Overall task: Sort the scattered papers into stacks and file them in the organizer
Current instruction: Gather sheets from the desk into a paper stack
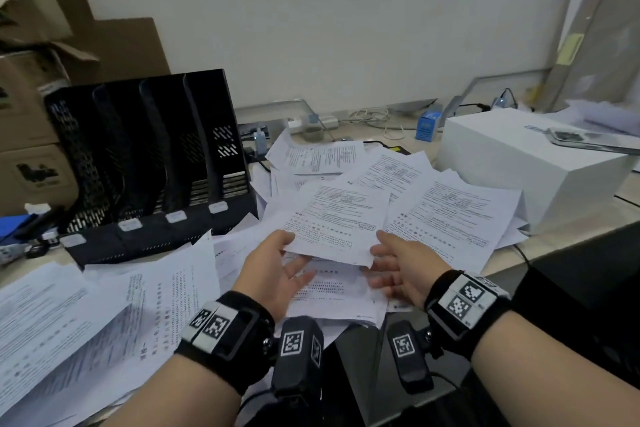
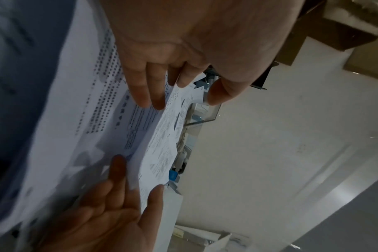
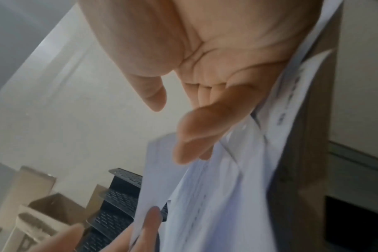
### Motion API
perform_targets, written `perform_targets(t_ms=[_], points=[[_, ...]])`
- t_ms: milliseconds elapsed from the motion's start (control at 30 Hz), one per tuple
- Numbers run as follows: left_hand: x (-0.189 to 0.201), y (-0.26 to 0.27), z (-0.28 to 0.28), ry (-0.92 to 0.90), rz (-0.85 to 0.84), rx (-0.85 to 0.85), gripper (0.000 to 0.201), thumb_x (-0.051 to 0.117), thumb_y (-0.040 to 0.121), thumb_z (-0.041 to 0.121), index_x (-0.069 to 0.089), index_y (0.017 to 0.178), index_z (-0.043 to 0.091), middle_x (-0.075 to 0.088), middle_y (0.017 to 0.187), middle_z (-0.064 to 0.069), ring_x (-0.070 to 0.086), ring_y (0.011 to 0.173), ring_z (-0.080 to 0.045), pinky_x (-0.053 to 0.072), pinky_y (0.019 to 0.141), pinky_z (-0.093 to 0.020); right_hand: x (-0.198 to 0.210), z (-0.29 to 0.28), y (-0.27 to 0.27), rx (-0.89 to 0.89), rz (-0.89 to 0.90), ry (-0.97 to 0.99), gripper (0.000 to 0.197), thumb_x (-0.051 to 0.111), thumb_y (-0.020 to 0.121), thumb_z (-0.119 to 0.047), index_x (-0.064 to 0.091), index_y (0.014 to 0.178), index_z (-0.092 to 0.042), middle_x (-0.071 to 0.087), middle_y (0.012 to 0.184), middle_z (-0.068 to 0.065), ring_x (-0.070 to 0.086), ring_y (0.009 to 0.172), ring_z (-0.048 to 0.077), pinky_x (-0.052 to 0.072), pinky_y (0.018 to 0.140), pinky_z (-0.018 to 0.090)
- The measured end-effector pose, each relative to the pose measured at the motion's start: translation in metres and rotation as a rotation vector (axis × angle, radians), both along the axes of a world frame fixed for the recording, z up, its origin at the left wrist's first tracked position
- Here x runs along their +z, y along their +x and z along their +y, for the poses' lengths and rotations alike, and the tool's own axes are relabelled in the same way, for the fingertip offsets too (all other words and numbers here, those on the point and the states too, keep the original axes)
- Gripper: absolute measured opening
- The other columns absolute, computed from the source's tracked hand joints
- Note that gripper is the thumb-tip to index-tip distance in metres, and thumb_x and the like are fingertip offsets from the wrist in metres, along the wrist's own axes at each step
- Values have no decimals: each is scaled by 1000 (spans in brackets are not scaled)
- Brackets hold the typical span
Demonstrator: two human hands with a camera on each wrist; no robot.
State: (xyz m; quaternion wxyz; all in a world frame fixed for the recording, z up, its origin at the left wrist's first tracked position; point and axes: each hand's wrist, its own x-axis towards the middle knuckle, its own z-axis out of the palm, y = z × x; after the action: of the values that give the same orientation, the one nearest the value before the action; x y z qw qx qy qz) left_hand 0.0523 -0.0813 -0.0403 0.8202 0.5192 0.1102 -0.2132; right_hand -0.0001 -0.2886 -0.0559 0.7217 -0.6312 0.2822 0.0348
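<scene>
A printed sheet [image 1: 332,218] is being lifted just above the scattered papers [image 1: 450,215] covering the table [image 1: 554,246]. The left hand [image 1: 273,270] is pinching its near left corner, thumb on top and fingers underneath. The right hand [image 1: 401,270] is meeting the near right corner, thumb above and fingers loosely spread below. A black organizer [image 1: 152,163] is standing to the left, a white box [image 1: 519,163] to the right.

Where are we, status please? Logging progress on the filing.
Left hand and right hand pinch one printed sheet by its near corners. Organizer slots look empty. Loose papers cover the desk; nothing blocks the organizer.
</scene>
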Motion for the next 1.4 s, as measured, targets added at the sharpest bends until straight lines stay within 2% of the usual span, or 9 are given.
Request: perform_targets(t_ms=[133, 267, 400, 600, 700, 833, 967, 1133, 1400], points=[[-6, -14, 11, 64, -45, -74, 25, 60, 98, 18, 68, 121, 13, 78, 113, 1, 74, 106, -27, 56, 95, -45, 1, -1, 2, -135, -109, 120, 43, 68, 92, -24, 52, 131, -14, 67, 115, 23, 69, 70, 30, 55, 51, 34], [-8, -19, 25, 161, -108, -86, 26, 57, 100, 19, 68, 124, 17, 66, 129, -3, 70, 112, -28, 57, 90, -44, -6, -9, 3, -160, -113, 121, 67, 58, 91, 6, 35, 150, -14, 68, 97, 18, 64, 59, 28, 58, 80, 57], [-2, -10, 36, 193, -115, 50, 31, 52, 103, 14, 53, 133, 22, 59, 121, -3, 66, 113, -31, 58, 89, -50, -9, -11, -3, -102, -125, -21, 46, 51, 85, 16, 62, 125, -5, 73, 91, 17, 62, 47, 18, 50, 42, 26], [-1, -2, 33, 322, -128, -69, 17, 58, 101, 13, 64, 117, 14, 61, 123, -8, 63, 105, -27, 60, 72, -39, -13, -16, -17, -64, -145, -178, 18, 54, 89, 5, 68, 96, -4, 72, 80, 16, 64, 53, 24, 50, 49, 29], [-9, -6, 33, 573, -299, -203, 29, 57, 101, 19, 61, 129, 25, 61, 127, 5, 56, 103, -6, 51, 77, -27, -17, -20, -18, -30, -146, -241, 6, 64, 88, -2, 64, 83, -4, 73, 86, 22, 68, 67, 30, 56, 60, 43], [-16, -7, 42, 757, -429, -199, 30, 53, 101, 20, 61, 126, 34, 64, 124, 9, 58, 100, -1, 49, 87, -27, -17, -25, -20, -28, -118, -399, 18, 73, 70, -25, 68, 80, -11, 76, 83, 13, 72, 80, 38, 57, 82, 59], [-12, -3, 53, 773, -357, -144, 37, 49, 103, 18, 51, 138, 31, 52, 123, 5, 51, 87, 2, 40, 68, -17, -22, -21, -18, -22, -115, -519, 5, 70, 83, -14, 68, 88, -14, 74, 85, 7, 71, 81, 31, 58, 82, 50], [-15, 11, 57, 700, -239, -66, 43, 52, 98, 12, 47, 140, 25, 55, 111, 2, 57, 85, -12, 46, 73, -27, -26, -6, -10, 65, -89, -685, 4, 68, 86, -16, 64, 86, -17, 69, 87, -2, 62, 78, 13, 43, 62, 27], [-26, 19, 55, 451, -113, -1, 50, 61, 97, 5, 48, 145, 10, 66, 98, -11, 60, 70, -17, 50, 57, -23, -27, -3, -6, 112, -80, -766, 5, 69, 86, -23, 64, 89, -23, 69, 87, -4, 63, 81, 14, 47, 69, 29]])
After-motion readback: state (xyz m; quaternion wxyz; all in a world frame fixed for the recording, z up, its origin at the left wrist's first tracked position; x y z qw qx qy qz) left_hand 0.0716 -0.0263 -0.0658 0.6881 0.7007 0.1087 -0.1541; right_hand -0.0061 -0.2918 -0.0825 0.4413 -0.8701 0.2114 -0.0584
